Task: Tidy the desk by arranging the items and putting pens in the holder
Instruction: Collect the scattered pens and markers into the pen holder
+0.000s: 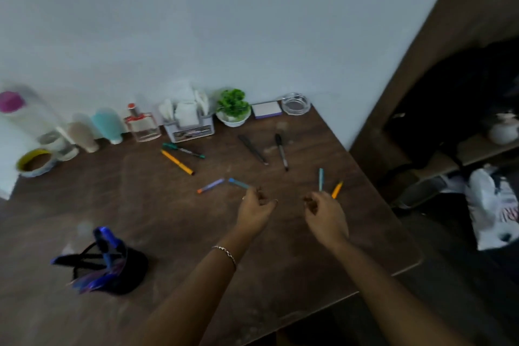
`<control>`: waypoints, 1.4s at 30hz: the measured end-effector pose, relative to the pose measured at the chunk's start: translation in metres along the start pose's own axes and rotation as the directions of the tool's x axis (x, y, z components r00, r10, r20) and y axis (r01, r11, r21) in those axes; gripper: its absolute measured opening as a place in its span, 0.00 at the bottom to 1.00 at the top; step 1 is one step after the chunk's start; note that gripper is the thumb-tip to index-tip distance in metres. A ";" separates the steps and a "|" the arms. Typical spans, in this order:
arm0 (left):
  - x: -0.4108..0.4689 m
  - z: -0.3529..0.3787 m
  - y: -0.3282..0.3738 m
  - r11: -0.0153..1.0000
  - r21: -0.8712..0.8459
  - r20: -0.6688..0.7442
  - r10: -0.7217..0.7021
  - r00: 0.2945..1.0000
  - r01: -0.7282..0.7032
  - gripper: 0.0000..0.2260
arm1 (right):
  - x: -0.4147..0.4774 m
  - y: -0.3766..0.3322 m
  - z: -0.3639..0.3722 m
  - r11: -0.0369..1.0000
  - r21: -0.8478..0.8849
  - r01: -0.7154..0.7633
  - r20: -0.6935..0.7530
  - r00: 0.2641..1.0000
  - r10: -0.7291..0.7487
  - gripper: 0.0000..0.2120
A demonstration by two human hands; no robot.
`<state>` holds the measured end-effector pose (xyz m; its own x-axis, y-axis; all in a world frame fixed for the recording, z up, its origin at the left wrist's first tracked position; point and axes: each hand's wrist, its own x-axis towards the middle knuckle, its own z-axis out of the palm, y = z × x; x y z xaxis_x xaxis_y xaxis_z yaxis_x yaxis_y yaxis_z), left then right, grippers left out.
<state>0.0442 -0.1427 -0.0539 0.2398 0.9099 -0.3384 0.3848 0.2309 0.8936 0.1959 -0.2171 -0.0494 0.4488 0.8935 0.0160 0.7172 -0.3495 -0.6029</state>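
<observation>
**Operator:** From the head view, how far am I?

**Observer:** Early, I judge. The holder (112,270) stands near the front left of the desk (309,267), with some blue things in it, blurred. Most pens lie loose, among them the yellow pen (177,162) and the black marker (281,151) toward the back edge.

**Operator:** And my hands?

**Observer:** They are apart. Your left hand (254,211) curls at the end of the blue pen (238,183). Your right hand (325,216) covers the ends of the teal pen (321,179) and the orange pen (337,189). Whether they grip, I cannot tell.
</observation>
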 end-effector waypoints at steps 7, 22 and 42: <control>0.024 0.061 0.024 0.948 0.312 0.145 0.023 0.989 -0.068 0.11 | 0.027 0.061 -0.025 0.978 0.058 -0.202 0.021 0.979 0.201 0.08; 0.059 0.121 0.032 0.827 0.562 0.026 -0.018 0.999 0.000 0.16 | 0.064 0.083 -0.019 0.939 0.124 -0.321 0.161 0.940 0.300 0.19; 0.002 0.005 0.021 0.985 -0.135 -0.370 0.048 0.928 -0.105 0.07 | 0.054 0.010 -0.030 0.907 0.420 -0.012 -0.004 1.000 0.015 0.05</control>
<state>0.0574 -0.1378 -0.0374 -0.0888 0.9828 -0.1620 0.2335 0.1787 0.9558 0.2431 -0.1805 -0.0308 0.4616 0.8870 0.0100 0.4212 -0.2092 -0.8825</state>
